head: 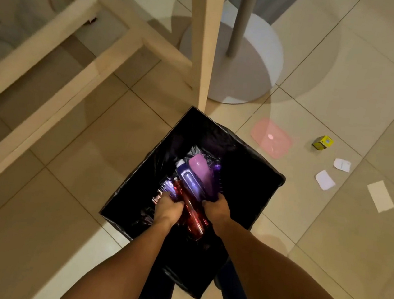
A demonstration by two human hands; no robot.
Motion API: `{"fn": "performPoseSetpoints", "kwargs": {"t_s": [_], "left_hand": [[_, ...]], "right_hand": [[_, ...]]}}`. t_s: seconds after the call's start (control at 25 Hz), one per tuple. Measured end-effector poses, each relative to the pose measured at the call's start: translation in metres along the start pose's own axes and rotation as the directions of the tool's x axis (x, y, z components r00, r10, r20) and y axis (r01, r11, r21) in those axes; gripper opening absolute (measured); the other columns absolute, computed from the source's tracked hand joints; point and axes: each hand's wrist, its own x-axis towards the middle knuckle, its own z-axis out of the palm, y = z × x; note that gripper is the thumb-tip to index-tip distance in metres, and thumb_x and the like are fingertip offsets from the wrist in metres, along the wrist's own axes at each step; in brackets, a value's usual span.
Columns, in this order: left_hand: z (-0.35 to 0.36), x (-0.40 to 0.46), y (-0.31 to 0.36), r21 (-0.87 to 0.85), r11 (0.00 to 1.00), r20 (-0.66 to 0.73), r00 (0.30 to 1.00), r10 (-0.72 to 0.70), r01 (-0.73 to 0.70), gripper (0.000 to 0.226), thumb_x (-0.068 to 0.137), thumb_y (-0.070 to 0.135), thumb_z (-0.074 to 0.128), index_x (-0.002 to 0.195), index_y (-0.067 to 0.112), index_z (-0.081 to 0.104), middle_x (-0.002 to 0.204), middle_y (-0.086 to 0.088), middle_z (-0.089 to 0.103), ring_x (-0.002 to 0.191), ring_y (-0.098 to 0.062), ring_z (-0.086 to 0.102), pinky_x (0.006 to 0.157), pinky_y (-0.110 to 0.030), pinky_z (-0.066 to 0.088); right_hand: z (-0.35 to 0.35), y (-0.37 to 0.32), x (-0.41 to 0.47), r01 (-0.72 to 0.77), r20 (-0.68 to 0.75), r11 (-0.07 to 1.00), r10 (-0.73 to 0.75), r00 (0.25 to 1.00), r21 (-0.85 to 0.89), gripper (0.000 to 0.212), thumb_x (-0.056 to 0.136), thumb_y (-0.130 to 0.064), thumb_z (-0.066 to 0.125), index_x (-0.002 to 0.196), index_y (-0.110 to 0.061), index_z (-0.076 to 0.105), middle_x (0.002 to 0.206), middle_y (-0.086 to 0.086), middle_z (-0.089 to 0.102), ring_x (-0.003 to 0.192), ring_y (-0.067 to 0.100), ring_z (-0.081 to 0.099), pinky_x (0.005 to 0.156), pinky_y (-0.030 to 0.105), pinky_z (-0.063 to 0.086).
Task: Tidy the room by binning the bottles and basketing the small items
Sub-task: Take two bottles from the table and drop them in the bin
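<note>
Left hand (pixel 167 208): fingers curled round a see-through red plastic bottle (pixel 192 213).
Right hand (pixel 217 207): fingers grip purple plastic bottles (pixel 200 174).
Black lined bin (pixel 249 178): bottom too dark to see.

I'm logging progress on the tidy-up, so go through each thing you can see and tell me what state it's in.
Bin: upright, lined black, holding bottles.
Red bottle: inside the bin, between the hands.
Purple bottles: inside the bin.
Left hand: in the bin, gripping bottles.
Right hand: in the bin, gripping a purple bottle.
Pink lid: flat on the floor.
Yellow box: on the floor.
Paper scraps: loose on the floor.
</note>
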Motion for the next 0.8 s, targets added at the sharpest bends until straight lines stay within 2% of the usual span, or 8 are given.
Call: {"fn": "performPoseSetpoints", "kwargs": {"t_s": [0.12, 0.2, 0.28, 0.32, 0.44, 0.6, 0.68, 0.8], "left_hand": [[-0.012, -0.027, 0.013, -0.060, 0.998, 0.002, 1.000, -0.012, 0.012, 0.037, 0.090, 0.025, 0.064, 0.125, 0.016, 0.057, 0.105, -0.001, 0.066, 0.093, -0.019, 0.063, 0.082, -0.029, 0.046], [-0.023, -0.049, 0.025, -0.105, 0.994, -0.012, 1.000, 0.002, -0.004, 0.050, 0.093, 0.026, 0.063, 0.140, 0.015, 0.048, 0.118, -0.003, 0.062, 0.106, -0.022, 0.061, 0.092, -0.034, 0.048], [-0.035, -0.073, 0.037, -0.139, 0.990, -0.035, 0.999, 0.026, -0.031, 0.060, 0.095, 0.028, 0.062, 0.149, 0.014, 0.039, 0.142, -0.009, 0.051, 0.127, -0.029, 0.053, 0.108, -0.041, 0.043], [-0.041, -0.086, 0.044, -0.155, 0.987, -0.051, 0.998, 0.035, -0.043, 0.061, 0.095, 0.028, 0.063, 0.150, 0.014, 0.038, 0.146, -0.010, 0.049, 0.130, -0.029, 0.051, 0.110, -0.040, 0.042], [-0.060, -0.121, 0.061, -0.179, 0.980, -0.073, 0.994, 0.077, -0.089, 0.057, 0.096, 0.027, 0.062, 0.147, 0.012, 0.042, 0.131, -0.004, 0.057, 0.115, -0.022, 0.059, 0.098, -0.032, 0.048], [-0.094, -0.173, 0.087, -0.191, 0.963, -0.089, 0.980, 0.176, -0.190, 0.060, 0.096, 0.028, 0.060, 0.150, 0.014, 0.037, 0.149, -0.008, 0.043, 0.131, -0.026, 0.048, 0.106, -0.035, 0.040], [-0.111, -0.195, 0.099, -0.201, 0.941, -0.132, 0.959, 0.251, -0.273, 0.059, 0.097, 0.029, 0.060, 0.150, 0.015, 0.038, 0.149, -0.006, 0.044, 0.132, -0.024, 0.048, 0.108, -0.035, 0.040], [-0.136, -0.225, 0.117, -0.137, 0.912, -0.216, 0.910, 0.354, -0.387, 0.058, 0.097, 0.031, 0.060, 0.149, 0.019, 0.038, 0.149, -0.003, 0.044, 0.133, -0.021, 0.047, 0.111, -0.038, 0.042]], "right_hand": [[-0.009, -0.010, -0.027, 0.027, 0.032, 1.000, -0.027, 0.999, -0.002, 0.055, 0.095, -0.017, 0.063, 0.147, -0.018, 0.046, 0.104, 0.000, 0.065, 0.080, 0.013, 0.063, 0.063, 0.024, 0.052], [-0.018, -0.023, -0.049, 0.059, 0.025, 0.998, -0.059, 0.998, -0.021, 0.061, 0.095, -0.017, 0.064, 0.151, -0.017, 0.040, 0.097, -0.006, 0.058, 0.069, 0.004, 0.054, 0.053, 0.016, 0.042], [-0.029, -0.041, -0.075, 0.080, 0.019, 0.997, -0.080, 0.997, -0.012, 0.066, 0.095, -0.017, 0.064, 0.154, -0.016, 0.036, 0.107, -0.001, 0.057, 0.071, 0.003, 0.051, 0.058, 0.018, 0.042], [-0.035, -0.050, -0.089, 0.097, 0.017, 0.995, -0.097, 0.995, -0.005, 0.066, 0.095, -0.016, 0.064, 0.155, -0.016, 0.035, 0.110, 0.001, 0.058, 0.073, 0.005, 0.052, 0.060, 0.020, 0.043], [-0.049, -0.078, -0.126, 0.164, 0.016, 0.986, -0.164, 0.986, -0.009, 0.064, 0.095, -0.016, 0.064, 0.153, -0.017, 0.037, 0.110, 0.003, 0.057, 0.084, 0.016, 0.059, 0.067, 0.025, 0.048], [-0.067, -0.108, -0.186, 0.255, 0.010, 0.967, -0.255, 0.967, -0.003, 0.077, 0.096, -0.024, 0.066, 0.160, -0.019, 0.024, 0.148, 0.014, 0.047, 0.109, 0.028, 0.059, 0.095, 0.038, 0.052], [-0.072, -0.119, -0.214, 0.327, 0.023, 0.945, -0.327, 0.945, 0.003, 0.080, 0.095, -0.027, 0.067, 0.161, -0.022, 0.021, 0.156, 0.012, 0.041, 0.130, 0.030, 0.054, 0.110, 0.042, 0.046], [-0.081, -0.140, -0.255, 0.447, 0.023, 0.894, -0.446, 0.895, -0.040, 0.082, 0.094, -0.029, 0.068, 0.161, -0.020, 0.021, 0.159, 0.011, 0.038, 0.144, 0.028, 0.042, 0.116, 0.041, 0.039]]}}
